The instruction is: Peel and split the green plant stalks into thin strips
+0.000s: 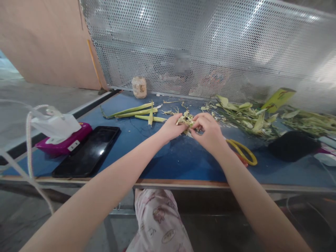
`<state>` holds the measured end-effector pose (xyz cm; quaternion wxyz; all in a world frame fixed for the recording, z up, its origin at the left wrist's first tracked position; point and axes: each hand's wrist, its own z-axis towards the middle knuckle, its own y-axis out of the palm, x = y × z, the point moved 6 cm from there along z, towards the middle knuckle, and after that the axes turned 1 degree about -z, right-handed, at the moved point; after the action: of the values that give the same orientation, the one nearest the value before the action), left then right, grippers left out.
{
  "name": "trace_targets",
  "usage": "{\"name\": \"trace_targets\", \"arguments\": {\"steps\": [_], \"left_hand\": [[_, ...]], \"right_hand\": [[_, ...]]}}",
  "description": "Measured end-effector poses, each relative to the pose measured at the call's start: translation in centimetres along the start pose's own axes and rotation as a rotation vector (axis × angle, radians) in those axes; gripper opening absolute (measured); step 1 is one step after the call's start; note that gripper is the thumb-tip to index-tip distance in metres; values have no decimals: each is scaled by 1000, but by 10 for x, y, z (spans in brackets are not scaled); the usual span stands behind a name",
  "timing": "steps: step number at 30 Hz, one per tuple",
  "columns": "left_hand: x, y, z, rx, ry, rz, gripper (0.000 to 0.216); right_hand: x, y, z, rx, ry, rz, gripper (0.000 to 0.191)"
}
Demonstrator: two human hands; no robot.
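Observation:
Over the middle of the blue table, my left hand [172, 127] is closed around a small bundle of pale green plant strips [187, 119] with a dark spot in it. The fingers of my right hand [207, 132] pinch the bundle's right side, thumb and forefinger close together. What sits between those fingertips is partly hidden. Long green stalks [135, 112] lie to the left of my hands, with a short leaf piece across them. Scraps of pale leaf [181, 105] are scattered just behind the bundle.
Beside my right forearm are yellow looped handles [244, 151]. A heap of green leaves [249, 115] and a black object [292, 146] lie right. At left are a phone [88, 152] and a purple tissue box [65, 141]. A jar [139, 87] stands by the perforated metal screen [157, 42].

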<state>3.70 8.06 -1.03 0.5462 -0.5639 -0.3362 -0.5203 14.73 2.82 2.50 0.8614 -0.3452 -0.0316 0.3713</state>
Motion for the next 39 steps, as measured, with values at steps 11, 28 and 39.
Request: {"name": "trace_targets", "arguments": {"steps": [11, 28, 39], "left_hand": [[0, 0, 4, -1, 87, 68, 61], [8, 1, 5, -11, 238, 154, 58], [14, 0, 3, -8, 280, 161, 57]], "right_hand": [[-9, 9, -1, -105, -46, -134, 20], [2, 4, -1, 3, 71, 25, 22], [1, 0, 0, 26, 100, 62, 21]]}}
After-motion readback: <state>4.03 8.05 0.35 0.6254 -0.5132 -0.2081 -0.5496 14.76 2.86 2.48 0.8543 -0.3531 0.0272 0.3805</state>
